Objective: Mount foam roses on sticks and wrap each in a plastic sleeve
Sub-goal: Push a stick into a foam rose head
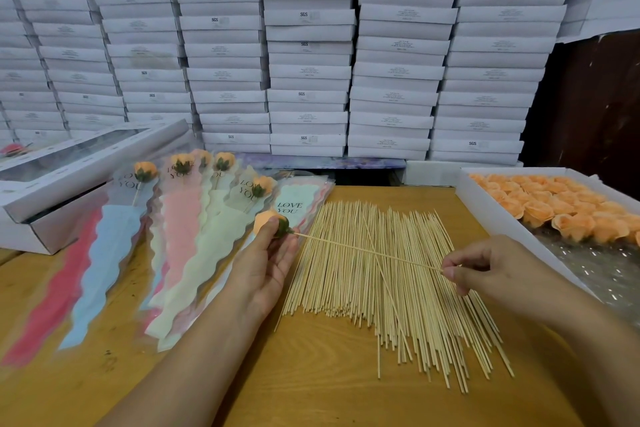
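My left hand (266, 263) holds an orange foam rose (266, 220) with a green base between its fingers, above the sleeves. A thin wooden stick (367, 251) runs from the rose's base to my right hand (485, 270), which pinches its far end. The stick hovers over a wide pile of loose sticks (388, 288) on the wooden table (311, 374). To the left lie several plastic sleeves (194, 253) printed "LOVE YOU", some with roses inside.
A white tray of several orange roses (561, 211) stands at the right edge. A long white windowed box (69, 170) lies at the left. Stacks of white boxes (311, 45) fill the whole back.
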`<state>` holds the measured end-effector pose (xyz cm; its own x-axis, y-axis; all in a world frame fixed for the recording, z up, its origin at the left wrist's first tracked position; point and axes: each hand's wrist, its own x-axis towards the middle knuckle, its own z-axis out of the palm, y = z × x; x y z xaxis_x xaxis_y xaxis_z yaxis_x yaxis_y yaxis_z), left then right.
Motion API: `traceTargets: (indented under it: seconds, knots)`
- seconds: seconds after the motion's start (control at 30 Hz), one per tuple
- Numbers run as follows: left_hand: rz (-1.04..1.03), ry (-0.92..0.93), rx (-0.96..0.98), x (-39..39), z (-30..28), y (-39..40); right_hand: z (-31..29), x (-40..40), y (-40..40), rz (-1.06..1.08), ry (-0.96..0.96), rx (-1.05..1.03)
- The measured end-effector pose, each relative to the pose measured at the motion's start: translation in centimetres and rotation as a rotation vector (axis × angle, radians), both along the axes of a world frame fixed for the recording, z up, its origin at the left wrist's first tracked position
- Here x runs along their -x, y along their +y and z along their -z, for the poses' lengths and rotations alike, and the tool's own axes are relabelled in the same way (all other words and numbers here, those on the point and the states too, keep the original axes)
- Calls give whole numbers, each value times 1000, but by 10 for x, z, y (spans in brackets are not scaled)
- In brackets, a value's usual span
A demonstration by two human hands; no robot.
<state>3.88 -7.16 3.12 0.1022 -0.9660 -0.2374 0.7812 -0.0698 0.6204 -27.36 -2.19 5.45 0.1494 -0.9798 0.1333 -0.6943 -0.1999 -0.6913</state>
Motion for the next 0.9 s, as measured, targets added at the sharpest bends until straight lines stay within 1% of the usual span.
traceTargets:
  seconds: [0.23, 0.5, 0.67, 0.9]
  knots:
    - [-1, -16, 4, 1, -2, 1, -1, 0, 0, 8, -28, 14]
    - [14, -22, 4, 1, 0, 1, 1, -8, 1, 0, 49, 24]
    - [13, -7, 7, 1, 0, 1, 0, -9, 2, 33, -36, 11]
    - [12, 8, 17, 1, 0, 2, 4, -13, 0, 46, 23, 31]
